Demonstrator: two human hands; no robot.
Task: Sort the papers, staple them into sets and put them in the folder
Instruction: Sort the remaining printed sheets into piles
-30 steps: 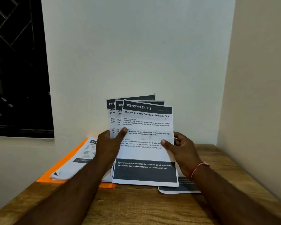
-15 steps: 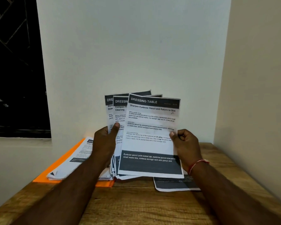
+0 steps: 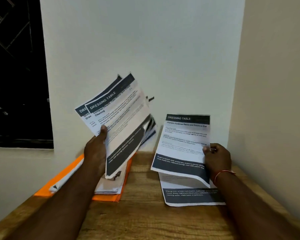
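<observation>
We read "DRESSING TABLE" in white on the dark header of the single sheet (image 3: 182, 141) that our right hand (image 3: 217, 158) pinches at its right edge, thumb on the front. Under the header is the title "Sharpen Eyebrow Pencil and Return to Slot". The sheet is held up over the right side of the desk (image 3: 145, 220), and its lower dark band is too blurred to read fully.

Our left hand (image 3: 95, 151) grips a fanned sheaf of papers (image 3: 121, 122), tilted to the right and raised above the folder. Its front page also says "DRESSING TABLE", then "Compact Powder" and "Cleaning". The page behind shows only "DRE", "Store" and "Draw".

Another printed sheet (image 3: 189, 194) lies flat on the desk below the right hand's sheet; we can make out "Wiping cloth" on its band.

The orange folder (image 3: 106, 199) lies open at the left of the desk with a stack of papers (image 3: 107, 187) on it. A red thread (image 3: 223, 173) circles the right wrist.
</observation>
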